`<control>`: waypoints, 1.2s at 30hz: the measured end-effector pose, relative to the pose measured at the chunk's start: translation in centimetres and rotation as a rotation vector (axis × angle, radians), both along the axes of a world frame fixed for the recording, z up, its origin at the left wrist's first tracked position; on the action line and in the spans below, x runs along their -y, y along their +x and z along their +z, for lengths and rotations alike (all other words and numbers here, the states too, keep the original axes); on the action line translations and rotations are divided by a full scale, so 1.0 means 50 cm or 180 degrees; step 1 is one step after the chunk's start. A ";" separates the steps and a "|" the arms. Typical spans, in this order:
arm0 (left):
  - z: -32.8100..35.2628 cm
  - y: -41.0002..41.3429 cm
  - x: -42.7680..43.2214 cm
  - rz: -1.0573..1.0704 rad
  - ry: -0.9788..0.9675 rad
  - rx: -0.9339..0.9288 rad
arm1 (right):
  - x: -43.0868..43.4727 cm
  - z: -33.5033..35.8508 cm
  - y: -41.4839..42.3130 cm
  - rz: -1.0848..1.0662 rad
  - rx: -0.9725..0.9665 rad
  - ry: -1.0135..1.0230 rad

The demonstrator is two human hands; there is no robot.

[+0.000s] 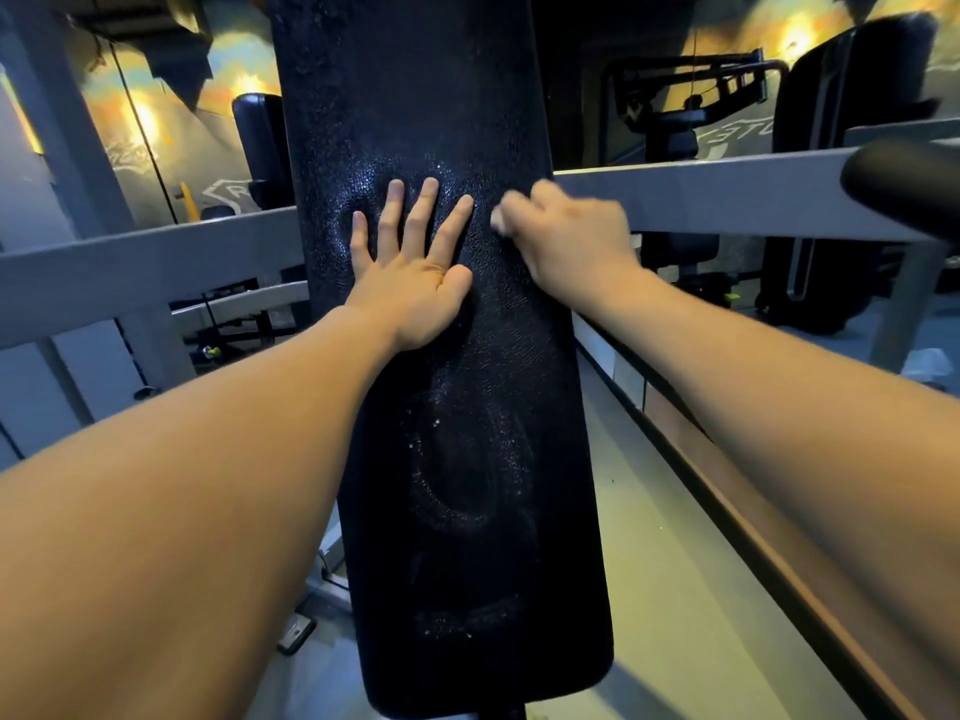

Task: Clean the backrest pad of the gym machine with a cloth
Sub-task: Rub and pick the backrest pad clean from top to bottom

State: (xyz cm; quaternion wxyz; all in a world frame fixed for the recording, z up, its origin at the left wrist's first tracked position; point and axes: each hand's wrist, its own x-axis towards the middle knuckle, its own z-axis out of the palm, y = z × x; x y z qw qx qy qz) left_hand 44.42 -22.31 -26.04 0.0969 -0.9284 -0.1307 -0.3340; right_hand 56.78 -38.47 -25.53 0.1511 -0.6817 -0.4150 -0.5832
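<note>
While the left hand [415, 283] lies flat on the backrest pad [467, 485], fingers straight and spread and palm pressed to the black textured cover, the right hand [571, 236] is curled round a small white cloth [497, 219] at the pad's right edge, level with the left fingertips. The right hand is blurred, and only a scrap of the cloth shows past its knuckles. The two hands sit just beside each other without touching.

White outline lettering [228, 192] on the far wall, left of the pad, is too blurred to read beyond what may be an R.

The pad stands tall and narrow through the middle of the view, its rounded lower corners near the bottom of the frame. Curved smear marks and pale specks [434, 423] lie on its lower half. A grey frame bar [701, 194] crosses behind it at hand height on both sides. Right of the pad, a strip of pale floor [675, 589] runs to a dark ledge [779, 553]. A black roller [904, 179] juts in at the right edge, well apart from the hands.
</note>
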 end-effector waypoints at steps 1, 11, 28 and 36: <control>0.001 -0.001 -0.001 -0.0004 -0.0004 -0.0021 | -0.010 0.018 -0.005 -0.0038 -0.0126 0.0219; 0.020 -0.011 0.007 0.0048 -0.0198 -0.0328 | 0.028 -0.177 -0.064 -0.0008 -0.0291 -0.0760; -0.111 -0.145 -0.073 0.0393 -0.0815 -0.0464 | 0.000 0.020 -0.031 -0.0257 0.0254 -0.0719; -0.120 -0.147 -0.075 0.0390 -0.0757 -0.0413 | -0.062 -0.128 -0.153 0.0002 -0.0590 -0.0782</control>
